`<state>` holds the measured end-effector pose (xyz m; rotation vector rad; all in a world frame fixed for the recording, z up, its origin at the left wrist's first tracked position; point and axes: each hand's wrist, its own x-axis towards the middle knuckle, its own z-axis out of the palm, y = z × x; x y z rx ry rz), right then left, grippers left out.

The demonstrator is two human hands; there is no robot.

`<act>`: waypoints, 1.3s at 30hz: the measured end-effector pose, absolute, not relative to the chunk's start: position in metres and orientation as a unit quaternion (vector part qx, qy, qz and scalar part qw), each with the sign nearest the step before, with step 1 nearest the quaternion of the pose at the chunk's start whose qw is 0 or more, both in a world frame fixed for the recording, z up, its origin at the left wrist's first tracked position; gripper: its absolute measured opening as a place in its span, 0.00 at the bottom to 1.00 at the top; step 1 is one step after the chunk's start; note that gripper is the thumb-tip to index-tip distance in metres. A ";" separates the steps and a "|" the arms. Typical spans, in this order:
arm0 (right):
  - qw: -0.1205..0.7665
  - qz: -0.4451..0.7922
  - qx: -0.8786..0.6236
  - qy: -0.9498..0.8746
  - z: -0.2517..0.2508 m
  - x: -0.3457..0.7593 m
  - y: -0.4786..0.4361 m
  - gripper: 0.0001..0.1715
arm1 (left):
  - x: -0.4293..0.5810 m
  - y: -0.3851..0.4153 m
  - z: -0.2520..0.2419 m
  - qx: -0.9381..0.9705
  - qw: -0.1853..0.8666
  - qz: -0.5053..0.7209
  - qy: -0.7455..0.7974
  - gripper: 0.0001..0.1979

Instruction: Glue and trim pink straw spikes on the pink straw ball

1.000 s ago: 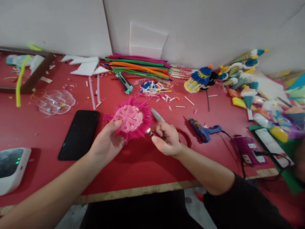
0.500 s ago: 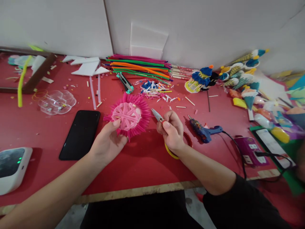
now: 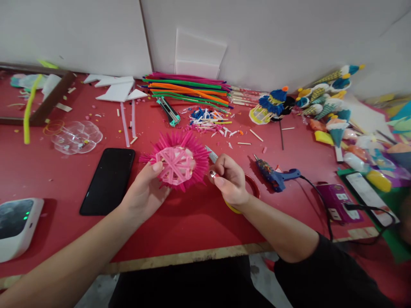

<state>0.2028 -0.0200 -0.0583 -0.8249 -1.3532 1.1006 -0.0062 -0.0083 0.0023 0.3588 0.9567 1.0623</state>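
My left hand (image 3: 144,192) grips a pink spiky ball made of cut straws (image 3: 178,164) from below and holds it just above the red table (image 3: 180,222). My right hand (image 3: 229,182) is closed round a small red lighter (image 3: 212,173), whose metal head points at the ball's right side and nearly touches the spikes. A silver pointed blade (image 3: 211,153) shows behind the right hand's fingers. A red and yellow ring (image 3: 252,185) lies under the right wrist.
A black phone (image 3: 107,179) lies left of the ball and a white device (image 3: 14,224) sits at the near left edge. A blue glue gun (image 3: 278,176) and its cable lie at right. Long coloured straws (image 3: 189,90), a utility knife (image 3: 169,112) and straw cuttings lie behind.
A small flame showed at the ball's edge a second ago. My right hand then drew back and up, and has now come back to the ball's right side. The ball has turned slightly.
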 end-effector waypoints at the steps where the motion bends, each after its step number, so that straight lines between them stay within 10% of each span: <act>1: 0.565 0.458 -0.357 -0.586 -0.057 0.203 -0.020 0.28 | -0.006 -0.009 0.003 0.163 0.740 0.488 0.434 0.32; 22: 0.543 0.403 -0.393 -0.623 -0.046 0.203 -0.023 0.15 | -0.006 -0.009 0.007 0.143 0.729 0.488 0.458 0.26; 39: 0.626 0.437 -0.467 -0.446 -0.049 0.191 -0.008 0.24 | -0.008 -0.008 -0.001 0.140 0.723 0.509 0.445 0.15</act>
